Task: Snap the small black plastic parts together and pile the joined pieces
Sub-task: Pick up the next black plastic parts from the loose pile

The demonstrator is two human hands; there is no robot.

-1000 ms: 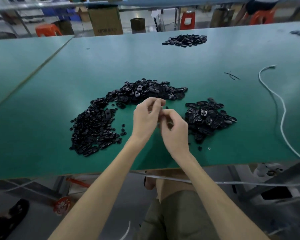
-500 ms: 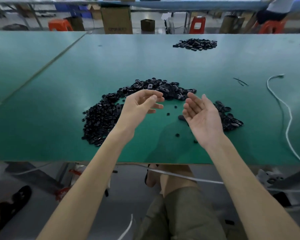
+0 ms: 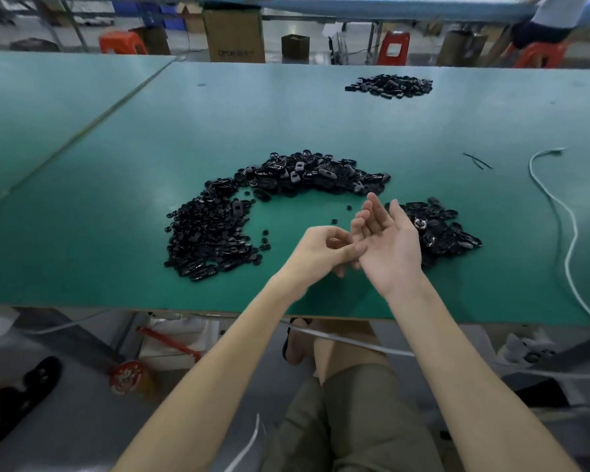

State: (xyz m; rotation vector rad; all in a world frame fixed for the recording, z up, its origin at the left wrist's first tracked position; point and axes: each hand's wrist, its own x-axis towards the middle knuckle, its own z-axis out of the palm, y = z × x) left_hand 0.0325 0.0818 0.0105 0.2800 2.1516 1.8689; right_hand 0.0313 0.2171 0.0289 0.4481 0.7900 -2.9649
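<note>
I read right grip [image 3: 389,248] open palm-up, prob as tray; left grip [image 3: 321,250] curled against it, can't tell if pinching a part.

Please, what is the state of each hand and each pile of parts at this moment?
left hand: fingers curled, touching the right palm; whether it holds a part is unclear.
right hand: open, palm up.
large heap: loose, spread in an arc.
right pile: heaped beside the right hand.
far pile: heaped, apart.
</note>
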